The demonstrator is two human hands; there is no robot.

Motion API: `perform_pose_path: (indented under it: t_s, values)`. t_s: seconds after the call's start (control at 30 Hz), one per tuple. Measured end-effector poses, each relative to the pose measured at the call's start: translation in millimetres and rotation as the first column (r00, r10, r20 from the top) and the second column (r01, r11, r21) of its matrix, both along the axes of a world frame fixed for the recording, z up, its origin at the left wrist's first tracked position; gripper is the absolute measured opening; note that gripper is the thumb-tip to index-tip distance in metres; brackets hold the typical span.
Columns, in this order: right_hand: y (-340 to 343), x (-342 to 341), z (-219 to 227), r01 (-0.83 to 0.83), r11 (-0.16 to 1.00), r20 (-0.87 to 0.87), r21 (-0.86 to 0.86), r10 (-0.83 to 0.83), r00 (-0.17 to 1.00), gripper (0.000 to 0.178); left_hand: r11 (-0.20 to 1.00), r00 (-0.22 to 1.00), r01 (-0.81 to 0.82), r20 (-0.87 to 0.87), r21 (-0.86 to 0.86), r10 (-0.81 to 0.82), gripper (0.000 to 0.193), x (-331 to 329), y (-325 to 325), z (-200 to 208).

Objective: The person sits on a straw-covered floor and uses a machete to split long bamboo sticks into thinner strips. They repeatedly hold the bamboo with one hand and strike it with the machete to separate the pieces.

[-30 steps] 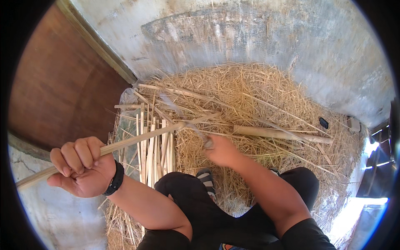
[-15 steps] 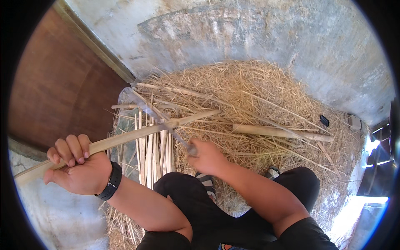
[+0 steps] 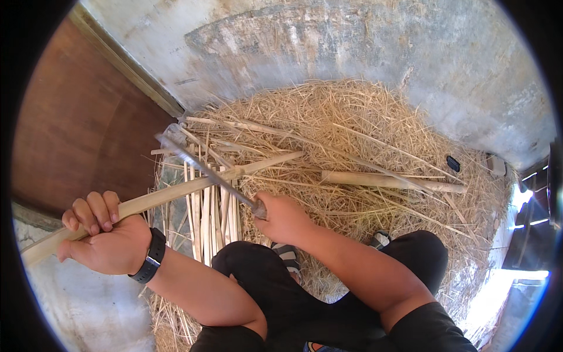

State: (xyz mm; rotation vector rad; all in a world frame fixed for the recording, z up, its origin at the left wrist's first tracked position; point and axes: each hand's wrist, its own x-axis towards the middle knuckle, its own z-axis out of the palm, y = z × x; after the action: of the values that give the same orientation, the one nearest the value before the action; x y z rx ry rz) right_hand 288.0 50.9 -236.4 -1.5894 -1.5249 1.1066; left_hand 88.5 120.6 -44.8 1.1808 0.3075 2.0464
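Note:
My left hand (image 3: 111, 237), with a black watch at its wrist, is wrapped palm-up round a long, pale split bamboo strip (image 3: 167, 196). The strip slants from the lower left up to the straw, with a knot (image 3: 237, 171) along it. In my right hand (image 3: 284, 218) is a long-bladed knife (image 3: 233, 192), gripped by its handle. Its blade points to the upper left and crosses the strip just left of the knot; the far end is blurred. Whether the edge bites into the bamboo I cannot tell. Several narrow split strips (image 3: 206, 226) lie beneath.
Straw and shavings (image 3: 352, 111) cover the ground, with a thicker bamboo piece (image 3: 381, 179) lying at the right. A small black object (image 3: 453, 163) rests near the far wall (image 3: 352, 47). A brown panel (image 3: 82, 129) stands at the left. My legs (image 3: 258, 276) are bent close below.
The knife has shifted slightly left with my right hand, its blade now lying flatter across the strip. My left hand keeps its hold, and the strip stays nearly in place.

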Motion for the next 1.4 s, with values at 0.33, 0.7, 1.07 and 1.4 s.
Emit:
perform_pose_path:
  t_s: [0.33, 0.7, 1.07, 1.4]
  values:
    - [-1, 22, -95, 0.246, 0.956, 0.088, -0.161, -0.234, 0.968, 0.047, 1.000, 1.000, 0.022, 0.009, 0.009, -0.022, 0.061, -3, 10, -4]
    - [-5, 29, -138, 0.371, 0.906, 0.154, -0.206, -0.344, 0.926, 0.044, 1.000, 1.000, 0.017, 0.008, 0.010, -0.017, 0.060, -16, 13, -9]
    - [-7, 17, -118, 0.296, 0.952, 0.134, -0.077, -0.284, 0.949, 0.040, 0.999, 0.999, 0.030, 0.025, -0.011, -0.030, 0.062, -4, 8, -7]
    - [6, -3, -39, 0.086, 0.996, -0.028, 0.017, -0.085, 0.996, 0.039, 1.000, 1.000, -0.012, -0.005, -0.021, 0.012, 0.061, -4, 4, -5]
